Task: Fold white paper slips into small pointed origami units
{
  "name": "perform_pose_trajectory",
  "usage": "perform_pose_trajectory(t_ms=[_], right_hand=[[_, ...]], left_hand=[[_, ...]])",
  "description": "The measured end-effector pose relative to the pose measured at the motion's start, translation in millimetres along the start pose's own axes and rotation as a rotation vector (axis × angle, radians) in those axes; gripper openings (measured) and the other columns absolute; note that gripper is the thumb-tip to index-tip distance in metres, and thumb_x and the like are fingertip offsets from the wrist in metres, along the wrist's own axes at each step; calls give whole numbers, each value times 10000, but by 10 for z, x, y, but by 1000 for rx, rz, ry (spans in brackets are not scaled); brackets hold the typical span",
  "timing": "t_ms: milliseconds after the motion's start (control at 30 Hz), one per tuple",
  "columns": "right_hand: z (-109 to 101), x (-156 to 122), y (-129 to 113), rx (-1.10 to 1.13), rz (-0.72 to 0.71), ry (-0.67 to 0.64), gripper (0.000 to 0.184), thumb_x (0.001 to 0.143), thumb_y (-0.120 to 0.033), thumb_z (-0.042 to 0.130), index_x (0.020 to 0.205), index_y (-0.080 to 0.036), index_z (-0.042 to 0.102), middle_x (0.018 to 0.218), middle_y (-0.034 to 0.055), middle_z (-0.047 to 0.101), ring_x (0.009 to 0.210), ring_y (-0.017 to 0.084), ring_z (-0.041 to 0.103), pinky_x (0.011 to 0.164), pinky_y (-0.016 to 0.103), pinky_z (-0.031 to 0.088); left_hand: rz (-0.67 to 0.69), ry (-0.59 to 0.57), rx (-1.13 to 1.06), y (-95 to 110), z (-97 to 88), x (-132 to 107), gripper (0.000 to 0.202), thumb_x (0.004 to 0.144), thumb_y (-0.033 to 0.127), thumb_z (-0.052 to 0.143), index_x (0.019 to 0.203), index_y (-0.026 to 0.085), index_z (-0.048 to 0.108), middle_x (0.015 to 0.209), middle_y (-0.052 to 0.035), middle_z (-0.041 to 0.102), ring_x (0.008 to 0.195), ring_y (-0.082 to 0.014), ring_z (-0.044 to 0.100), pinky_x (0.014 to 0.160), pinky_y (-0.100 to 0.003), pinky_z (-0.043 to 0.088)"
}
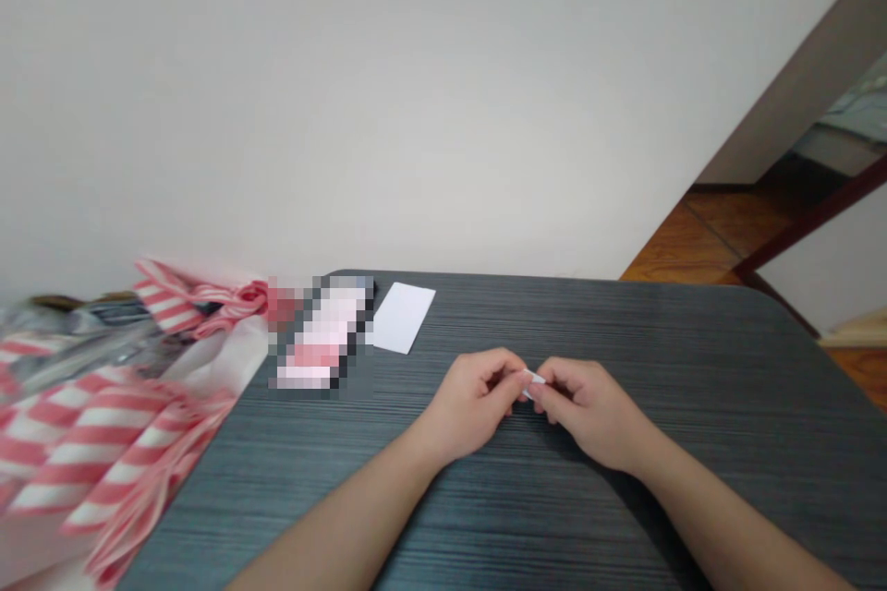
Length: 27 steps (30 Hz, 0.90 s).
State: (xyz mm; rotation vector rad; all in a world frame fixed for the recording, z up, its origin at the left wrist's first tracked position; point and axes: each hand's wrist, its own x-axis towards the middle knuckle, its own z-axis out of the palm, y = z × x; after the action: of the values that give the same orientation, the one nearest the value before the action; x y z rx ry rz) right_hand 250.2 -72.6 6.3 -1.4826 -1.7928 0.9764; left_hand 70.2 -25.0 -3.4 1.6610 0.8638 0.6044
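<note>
dark table (658, 323) here, and around 5 o'clock in my view my left hand (477, 399) and right hand (590, 408) both pinch a tiny white piece (533, 379). i'd guess it's unfinished, can't really tell; white sheet (403, 319) at its 10 o'clock lies flat, untouched.

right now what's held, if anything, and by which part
A small white piece, by its two sides: left hand on one, right hand on the other; fingers partly hide it.
</note>
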Motion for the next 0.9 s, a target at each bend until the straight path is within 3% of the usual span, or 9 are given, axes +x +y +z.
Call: perform_pose_trajectory(t_ms=[367,567,900], right_hand=[[25,-10,-12,22,33,-34,282,923,-280,554,660,-181,577,579,-33,566,540,113,514,536,226,371],[7,-2,20,56,49,33,259,927,-278,540,689,-187,590,564,-37,554,527,115,488,524,224,360],[29,10,90,78,2,71,228,930,-276,543,734,-187,618,607,-31,551,563,120,487,556,238,375]], left_hand=[[24,-23,47,53,-20,-10,271,945,303,503,742,155,603,662,14,592,565,-89,532,551,-192,396],[-21,-18,-24,23,2,-2,262,949,369,505,839,155,611,719,0,632,546,-93,533,523,-200,398],[16,-36,137,37,-38,-16,342,965,341,484,699,160,600,618,18,594,568,-94,529,565,-199,382]])
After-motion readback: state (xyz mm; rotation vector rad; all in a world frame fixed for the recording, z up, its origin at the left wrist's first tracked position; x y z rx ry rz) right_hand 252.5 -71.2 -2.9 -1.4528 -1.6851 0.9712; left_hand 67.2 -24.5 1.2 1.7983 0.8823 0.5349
